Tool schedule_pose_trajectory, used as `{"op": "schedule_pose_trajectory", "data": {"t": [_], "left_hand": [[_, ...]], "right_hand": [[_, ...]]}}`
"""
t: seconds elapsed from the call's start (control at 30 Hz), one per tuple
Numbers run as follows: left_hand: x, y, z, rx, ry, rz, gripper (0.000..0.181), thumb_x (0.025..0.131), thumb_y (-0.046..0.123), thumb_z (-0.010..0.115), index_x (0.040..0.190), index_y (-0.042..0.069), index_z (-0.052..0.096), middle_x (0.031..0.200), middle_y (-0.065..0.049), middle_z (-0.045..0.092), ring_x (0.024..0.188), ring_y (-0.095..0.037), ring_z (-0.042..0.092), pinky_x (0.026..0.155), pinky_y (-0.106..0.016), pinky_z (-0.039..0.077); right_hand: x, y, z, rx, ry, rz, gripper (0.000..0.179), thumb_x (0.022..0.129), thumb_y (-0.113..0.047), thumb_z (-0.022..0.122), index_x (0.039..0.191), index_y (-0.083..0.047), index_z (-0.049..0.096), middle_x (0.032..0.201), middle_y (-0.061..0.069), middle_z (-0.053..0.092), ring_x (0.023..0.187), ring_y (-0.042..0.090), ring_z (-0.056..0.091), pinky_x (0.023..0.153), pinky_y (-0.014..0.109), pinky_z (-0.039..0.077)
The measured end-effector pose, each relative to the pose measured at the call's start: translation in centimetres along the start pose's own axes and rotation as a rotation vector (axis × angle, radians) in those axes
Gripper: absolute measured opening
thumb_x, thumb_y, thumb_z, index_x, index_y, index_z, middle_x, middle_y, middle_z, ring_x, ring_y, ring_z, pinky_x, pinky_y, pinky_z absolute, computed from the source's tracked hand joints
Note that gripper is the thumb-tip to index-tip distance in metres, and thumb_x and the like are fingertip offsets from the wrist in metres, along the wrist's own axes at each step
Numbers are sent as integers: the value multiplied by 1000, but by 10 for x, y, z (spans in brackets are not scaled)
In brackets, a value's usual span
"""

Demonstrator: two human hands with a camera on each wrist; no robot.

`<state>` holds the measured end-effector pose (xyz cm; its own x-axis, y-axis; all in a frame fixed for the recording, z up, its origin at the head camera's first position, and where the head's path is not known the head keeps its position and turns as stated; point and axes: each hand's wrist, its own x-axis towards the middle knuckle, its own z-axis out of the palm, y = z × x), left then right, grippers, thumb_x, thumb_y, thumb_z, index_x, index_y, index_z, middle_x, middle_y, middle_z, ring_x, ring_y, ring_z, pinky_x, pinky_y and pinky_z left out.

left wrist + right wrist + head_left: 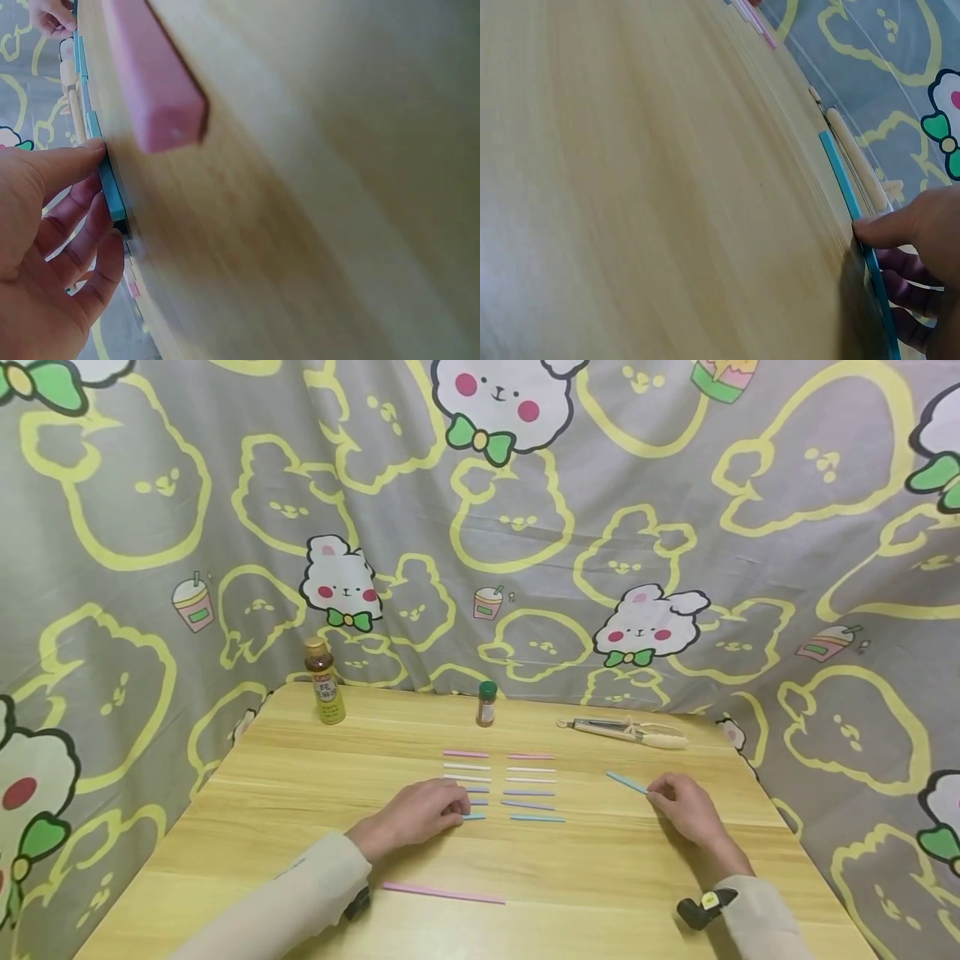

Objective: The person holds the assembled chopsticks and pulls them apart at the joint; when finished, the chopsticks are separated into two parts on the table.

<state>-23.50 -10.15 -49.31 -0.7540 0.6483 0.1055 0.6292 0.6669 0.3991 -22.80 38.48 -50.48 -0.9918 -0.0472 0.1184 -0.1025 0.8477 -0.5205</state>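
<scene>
My left hand (423,810) pinches a short blue stick (476,817) at the near end of the left column of sticks. Seen from the left wrist, the thumb lies on one side of this blue stick (112,191) and the fingers on the other. Over at the right, my right hand (686,810) holds another blue stick (627,782) by its near end, thumb against its side; it slants up to the left, close over the tabletop. Two columns of thin sticks lie between the hands: pink (532,757), white (531,770), purple (528,792) and blue (537,817).
A longer pink stick (444,893) lies near the front of the wooden table (600,877). Along the back stand a sauce bottle (326,687) and a green-capped spice jar (487,706), with tongs (622,730) at the right. A patterned curtain (420,527) hangs behind.
</scene>
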Motion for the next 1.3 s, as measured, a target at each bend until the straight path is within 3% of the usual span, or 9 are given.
{"op": "schedule_pose_trajectory", "data": {"t": [0.2, 0.4, 0.53, 0.73, 0.83, 1.0, 1.13, 1.3], "left_hand": [[1, 0, -3, -15, -2, -13, 6, 103, 19, 77, 110, 21, 76, 106, 10, 74, 97, -5, 68, 89, -31, 59], [6, 5, -15, -68, 42, -32, 6, 106, 25, 73, 111, 22, 77, 103, 12, 74, 93, -3, 65, 83, -29, 56], [12, 19, -23, -150, 66, -11, 19, 113, 32, 63, 119, 20, 76, 110, 11, 75, 94, -4, 65, 82, -27, 56], [17, 49, -29, -319, 56, 33, 43, 118, 45, 46, 134, 15, 72, 124, 7, 75, 108, -7, 68, 94, -32, 58], [18, 61, -25, -341, 30, 59, 42, 118, 44, 47, 132, 15, 73, 112, 7, 76, 95, -4, 67, 85, -27, 58], [16, 74, -18, -357, 33, 51, 28, 116, 33, 55, 124, 16, 76, 87, 11, 69, 67, 0, 52, 63, -20, 48], [11, 75, -17, -348, 100, 33, 20, 113, 33, 61, 120, 21, 75, 91, 11, 69, 65, 0, 48, 61, -20, 45], [9, 72, -15, -339, 148, 37, 18, 112, 34, 65, 116, 20, 75, 95, 10, 71, 67, 0, 50, 62, -21, 46]], "right_hand": [[-2, -27, 2, 31, 31, -40, 14, 109, -13, 67, 115, -2, 72, 103, 9, 73, 90, 19, 62, 75, 33, 49], [-2, -79, 7, 107, 48, -238, 8, 107, -13, 70, 114, -9, 72, 99, -1, 74, 89, 10, 64, 76, 26, 54], [-7, -117, 13, 178, 20, -358, 5, 103, -10, 75, 107, -13, 73, 96, -7, 73, 86, 3, 64, 75, 24, 56], [-15, -162, 28, 196, -28, -559, 9, 99, -9, 79, 105, -15, 74, 99, -3, 76, 87, 3, 65, 75, 27, 59], [-19, -179, 36, 162, -40, -626, 13, 99, -11, 80, 106, -18, 72, 102, -4, 76, 89, 3, 66, 76, 28, 60], [-24, -194, 46, 117, -13, -672, 9, 101, -19, 80, 106, -19, 72, 100, -8, 77, 77, -2, 60, 68, 22, 56], [-26, -190, 49, 112, 9, -649, 6, 102, -19, 79, 105, -19, 74, 95, -8, 78, 62, -6, 42, 56, 18, 44], [-27, -187, 52, 133, 17, -651, 3, 104, -17, 76, 106, -16, 76, 93, -7, 78, 58, -5, 38, 52, 17, 39]]}}
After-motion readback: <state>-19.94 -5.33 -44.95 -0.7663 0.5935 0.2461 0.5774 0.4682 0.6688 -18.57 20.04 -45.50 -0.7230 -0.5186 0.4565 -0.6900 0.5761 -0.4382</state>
